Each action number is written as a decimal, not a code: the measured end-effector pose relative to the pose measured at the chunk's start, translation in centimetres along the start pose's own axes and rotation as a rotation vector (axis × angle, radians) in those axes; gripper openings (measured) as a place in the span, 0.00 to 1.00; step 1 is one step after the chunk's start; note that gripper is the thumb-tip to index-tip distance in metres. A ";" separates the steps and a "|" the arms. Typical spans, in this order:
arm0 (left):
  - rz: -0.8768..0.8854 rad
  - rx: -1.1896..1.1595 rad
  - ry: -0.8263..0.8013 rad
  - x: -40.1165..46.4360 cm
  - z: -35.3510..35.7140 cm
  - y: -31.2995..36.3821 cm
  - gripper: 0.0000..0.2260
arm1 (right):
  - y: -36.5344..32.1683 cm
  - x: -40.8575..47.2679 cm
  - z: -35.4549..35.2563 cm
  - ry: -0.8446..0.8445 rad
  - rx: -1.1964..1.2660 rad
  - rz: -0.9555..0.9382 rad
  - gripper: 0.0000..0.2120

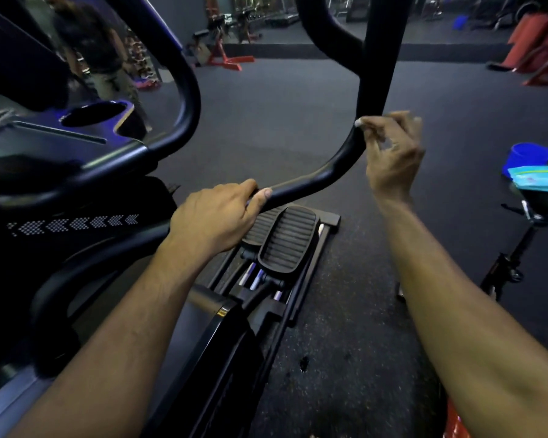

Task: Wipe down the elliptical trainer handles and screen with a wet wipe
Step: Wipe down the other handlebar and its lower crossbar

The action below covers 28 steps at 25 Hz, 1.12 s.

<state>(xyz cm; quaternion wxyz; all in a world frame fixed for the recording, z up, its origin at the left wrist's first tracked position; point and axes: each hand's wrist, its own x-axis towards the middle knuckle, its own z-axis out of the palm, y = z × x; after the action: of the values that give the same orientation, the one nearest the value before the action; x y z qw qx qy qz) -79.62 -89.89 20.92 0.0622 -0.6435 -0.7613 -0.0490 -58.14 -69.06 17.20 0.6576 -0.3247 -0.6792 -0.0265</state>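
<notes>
The elliptical trainer's black curved handle [310, 181] runs from the lower middle up to the top of the frame. My left hand [215, 216] grips its lower end, thumb on top. Higher on the same bar, my right hand [393, 150] is blurred, with its fingertips against the bend. Curled fingers pinch a small white piece, apparently the wet wipe [375, 134], which is mostly hidden inside the hand. The dark console [76, 143] with its cup holder sits at the left, and the screen is cut off at the upper left.
The ribbed foot pedals [285, 241] and rails lie below my hands. A teal wipes pack [538, 178] and a blue cup [530, 154] rest on a stand at the right. A second black handlebar [184, 90] loops round the console. Red gym equipment stands beyond the dark rubber floor.
</notes>
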 end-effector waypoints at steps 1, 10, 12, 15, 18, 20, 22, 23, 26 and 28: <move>0.002 -0.006 -0.008 0.2 0.1 -0.1 0.24 | 0.2 0.1 0.1 0.004 -0.027 -0.008 0.04; 0.060 -0.236 -0.121 -0.2 -1.3 -1.9 0.25 | -2.2 -5.3 1.8 0.068 0.133 0.449 0.05; 0.027 -0.335 -0.104 -1.4 -2.2 -3.6 0.27 | -4.3 -7.4 2.7 0.088 0.163 0.562 0.07; -0.035 -0.361 -0.079 -3.9 -3.0 -6.5 0.27 | -6.9 -9.8 3.3 0.040 0.180 0.611 0.09; -0.012 -0.325 -0.109 -6.2 -4.1 -8.0 0.27 | -6.7 -9.4 2.5 -0.050 0.137 0.628 0.12; -0.021 -0.245 -0.162 -6.9 -4.3 -8.5 0.24 | -5.9 -8.3 2.6 -0.028 0.074 0.745 0.11; -0.020 -0.178 -0.173 -7.7 -4.5 -8.9 0.23 | -7.2 -8.8 3.2 -0.001 0.124 0.808 0.09; -0.015 -0.164 -0.150 -8.1 -4.5 -9.1 0.23 | -8.0 -9.4 3.5 -0.005 0.129 0.781 0.08; 0.003 -0.192 -0.096 -8.8 -4.2 -9.8 0.25 | -9.4 -10.1 3.3 -0.023 0.135 0.759 0.13; 0.007 -0.252 -0.079 -8.8 -3.9 -10.4 0.26 | -8.4 -9.4 3.6 0.010 0.163 0.892 0.13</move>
<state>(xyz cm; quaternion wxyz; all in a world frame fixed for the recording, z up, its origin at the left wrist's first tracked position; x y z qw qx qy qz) -88.30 -100.81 23.47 -0.0488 -0.6504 -0.7487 -0.1186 -66.02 -77.85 11.41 0.6315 -0.5325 -0.4696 0.3115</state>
